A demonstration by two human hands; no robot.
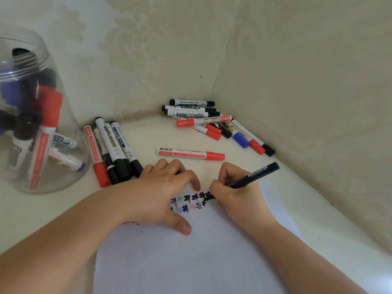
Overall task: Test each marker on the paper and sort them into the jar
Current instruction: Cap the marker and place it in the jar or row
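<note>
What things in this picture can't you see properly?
All in the head view:
- Tip of the black marker: hidden behind the right hand.
- Some test marks on the paper: covered by the left hand.
- Jar: cut off by the left edge; the markers inside are blurred.
- Lower markers in the corner pile: overlapped by others.

Clear glossy plastic jar (42, 115); smooth plastic markers (192, 154) (printed labels); matt white paper (191, 262) under the grip; smooth off-white counter (148, 132); faintly patterned matt wall (148, 49).

Soft even daylight, faint shadows; jar (31, 107) blurred (near left edge), wide-angle bending at edges.
</note>
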